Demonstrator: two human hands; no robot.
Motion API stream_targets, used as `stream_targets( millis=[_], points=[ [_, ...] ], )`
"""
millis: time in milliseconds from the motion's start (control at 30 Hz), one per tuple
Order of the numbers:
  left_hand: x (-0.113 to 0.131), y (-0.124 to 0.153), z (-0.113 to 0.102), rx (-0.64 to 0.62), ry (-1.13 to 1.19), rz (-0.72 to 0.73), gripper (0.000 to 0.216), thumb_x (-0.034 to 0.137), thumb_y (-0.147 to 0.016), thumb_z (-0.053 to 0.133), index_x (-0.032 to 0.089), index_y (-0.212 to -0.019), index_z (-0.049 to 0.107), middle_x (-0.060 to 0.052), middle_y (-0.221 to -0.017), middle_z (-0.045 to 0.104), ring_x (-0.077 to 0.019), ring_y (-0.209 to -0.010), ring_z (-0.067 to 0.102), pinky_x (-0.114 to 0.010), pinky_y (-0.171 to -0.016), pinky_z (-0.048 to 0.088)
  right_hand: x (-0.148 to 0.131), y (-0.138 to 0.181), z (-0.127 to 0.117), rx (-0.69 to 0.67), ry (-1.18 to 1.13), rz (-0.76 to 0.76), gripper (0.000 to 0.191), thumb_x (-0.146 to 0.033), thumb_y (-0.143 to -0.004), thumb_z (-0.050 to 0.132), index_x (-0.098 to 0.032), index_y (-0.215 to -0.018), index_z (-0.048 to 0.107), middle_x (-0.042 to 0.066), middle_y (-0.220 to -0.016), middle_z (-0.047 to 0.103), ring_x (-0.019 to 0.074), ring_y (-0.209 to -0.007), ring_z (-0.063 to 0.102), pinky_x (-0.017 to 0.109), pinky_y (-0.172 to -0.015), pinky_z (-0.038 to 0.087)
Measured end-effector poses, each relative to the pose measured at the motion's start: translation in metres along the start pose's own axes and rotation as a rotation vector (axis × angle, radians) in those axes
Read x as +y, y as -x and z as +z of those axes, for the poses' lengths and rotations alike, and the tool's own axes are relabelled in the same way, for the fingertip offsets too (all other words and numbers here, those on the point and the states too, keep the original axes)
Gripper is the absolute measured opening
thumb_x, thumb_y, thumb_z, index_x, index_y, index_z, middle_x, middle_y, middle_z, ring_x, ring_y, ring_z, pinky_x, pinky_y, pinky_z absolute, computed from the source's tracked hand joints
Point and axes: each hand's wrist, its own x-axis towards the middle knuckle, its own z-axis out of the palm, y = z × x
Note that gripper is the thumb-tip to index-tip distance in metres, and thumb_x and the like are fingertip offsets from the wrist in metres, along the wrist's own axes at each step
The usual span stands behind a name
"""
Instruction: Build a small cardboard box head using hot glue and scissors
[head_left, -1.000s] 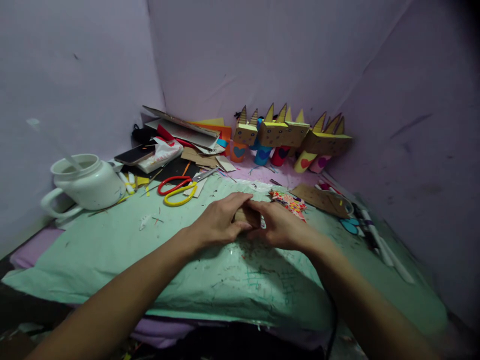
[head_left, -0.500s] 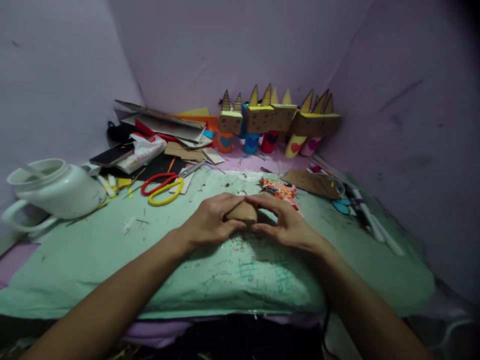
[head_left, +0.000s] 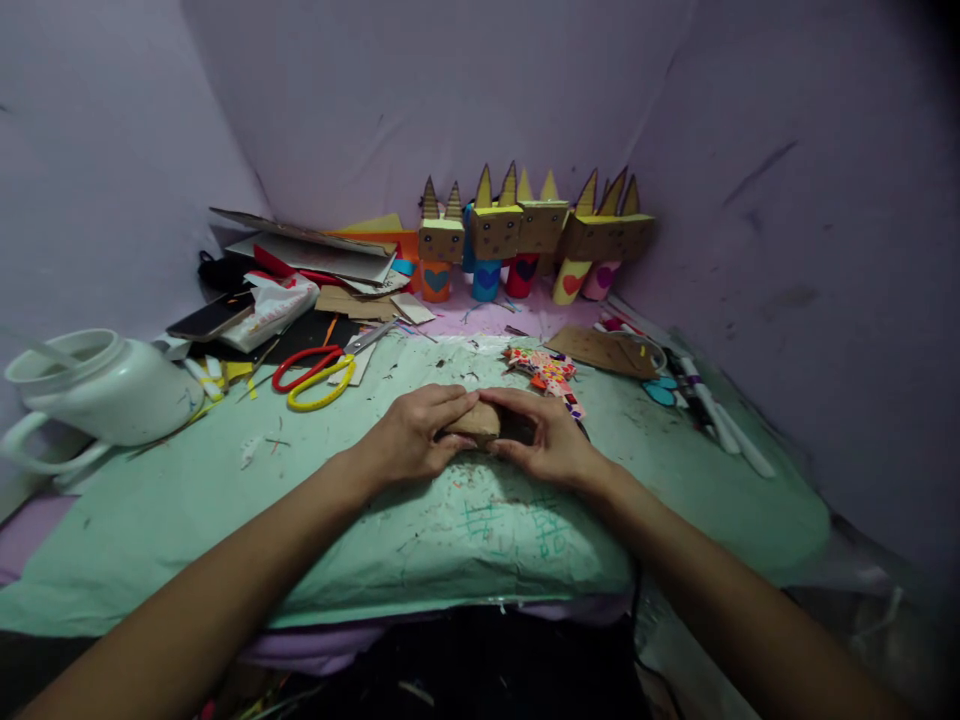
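Note:
A small brown cardboard piece [head_left: 480, 422], perhaps a folded box, is held between both hands just above the green paper-covered table [head_left: 322, 540]. My left hand [head_left: 420, 432] grips its left side, fingers on top and thumb below. From the right, my right hand [head_left: 546, 435] pinches the other end the same way. The fingers hide much of the piece. Just beyond my right hand lies a patterned, colourful paper scrap [head_left: 544, 372]. Scissors [head_left: 322, 375] with a red and a yellow handle lie partly spread, to the left beyond my left hand.
Several cardboard-headed, horned figures [head_left: 496, 235] stand along the back wall. At far left is a white jug [head_left: 105, 385]. Stacked cardboard [head_left: 315, 255] and a phone [head_left: 211, 315] lie back left. Markers [head_left: 724, 425] and a brown cardboard sheet [head_left: 604, 350] lie at right.
The view has shifted slightly, so most of the scene sits further left. Both hands still hold the cardboard piece, with little visible change in their grip.

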Motion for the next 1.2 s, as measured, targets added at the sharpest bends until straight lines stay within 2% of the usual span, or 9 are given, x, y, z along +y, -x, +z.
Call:
stream_targets(
  millis=[267,433,567,767,867,967,1100,1133,1200],
  points=[
    [0.001,0.000,0.001,0.025,0.004,-0.007,0.043,0.020,-0.077,0.064,0.013,-0.120,0.061,-0.019,-0.116,0.065,-0.0294,-0.107,0.061,-0.048,-0.091,0.050,0.002,0.000,0.002,0.024,-0.022,0.009,0.053,-0.027,-0.071,0.072,-0.018,-0.121,0.060,0.012,-0.116,0.068,0.0265,-0.107,0.063,0.044,-0.094,0.049],
    [0.002,-0.002,0.000,0.002,-0.011,-0.018,0.053,0.020,-0.076,0.065,0.016,-0.128,0.053,-0.016,-0.117,0.065,-0.0283,-0.107,0.060,-0.047,-0.092,0.049,0.000,-0.001,0.002,0.031,-0.026,0.010,0.051,-0.026,-0.070,0.071,-0.020,-0.119,0.061,0.011,-0.116,0.068,0.0270,-0.107,0.063,0.045,-0.094,0.048],
    [0.001,-0.002,0.000,0.004,0.002,-0.076,0.064,0.023,-0.075,0.066,0.013,-0.134,0.045,-0.018,-0.116,0.064,-0.0291,-0.105,0.061,-0.045,-0.091,0.049,-0.002,-0.002,0.002,0.048,-0.016,0.016,0.050,-0.023,-0.067,0.068,-0.020,-0.116,0.062,0.011,-0.113,0.069,0.0260,-0.103,0.065,0.043,-0.090,0.050],
    [0.004,-0.005,-0.007,-0.010,0.158,-0.191,0.069,0.026,-0.070,0.069,0.017,-0.134,0.046,-0.012,-0.115,0.065,-0.0263,-0.105,0.062,-0.042,-0.092,0.048,-0.004,-0.002,0.003,0.052,0.003,0.019,0.053,-0.017,-0.063,0.067,-0.021,-0.115,0.062,0.010,-0.112,0.069,0.0249,-0.102,0.065,0.042,-0.090,0.050],
    [0.008,-0.006,-0.013,-0.011,0.232,-0.242,0.073,0.030,-0.066,0.073,0.016,-0.133,0.047,-0.013,-0.118,0.064,-0.0277,-0.107,0.060,-0.043,-0.094,0.047,-0.002,-0.002,0.003,0.051,-0.001,0.014,0.054,-0.016,-0.063,0.066,-0.020,-0.116,0.061,0.010,-0.111,0.069,0.0246,-0.101,0.066,0.041,-0.088,0.051],
    [0.007,-0.008,-0.019,0.129,0.376,-0.328,0.063,0.032,-0.067,0.072,0.017,-0.126,0.054,-0.013,-0.118,0.064,-0.0262,-0.104,0.061,-0.042,-0.094,0.046,-0.001,-0.002,0.003,0.051,-0.003,0.025,0.053,-0.016,-0.062,0.066,-0.018,-0.115,0.061,0.011,-0.108,0.070,0.0255,-0.099,0.066,0.041,-0.087,0.051],
    [-0.002,-0.013,-0.026,0.582,0.772,-0.542,0.041,0.024,-0.064,0.074,0.014,-0.103,0.065,-0.004,-0.089,0.068,-0.0133,-0.074,0.062,-0.027,-0.073,0.052,-0.003,-0.002,0.004,0.062,-0.026,0.061,0.052,-0.017,-0.061,0.067,-0.017,-0.112,0.063,0.010,-0.105,0.070,0.0255,-0.096,0.067,0.040,-0.085,0.052],
    [-0.005,-0.014,-0.028,0.649,0.885,-0.594,0.037,0.020,-0.060,0.076,0.013,-0.095,0.067,-0.001,-0.078,0.067,-0.0111,-0.067,0.061,-0.024,-0.067,0.051,-0.003,-0.002,0.004,0.065,-0.029,0.069,0.051,-0.017,-0.060,0.067,-0.018,-0.111,0.063,0.010,-0.105,0.071,0.0256,-0.096,0.067,0.040,-0.085,0.052],
    [-0.008,-0.016,-0.032,0.669,1.085,-0.682,0.030,0.015,-0.054,0.078,0.011,-0.081,0.068,0.001,-0.063,0.063,-0.0090,-0.057,0.058,-0.022,-0.059,0.050,-0.004,-0.003,0.005,0.072,-0.025,0.077,0.051,-0.017,-0.060,0.067,-0.020,-0.111,0.064,0.009,-0.104,0.071,0.0256,-0.096,0.067,0.040,-0.085,0.052]
  ],
)
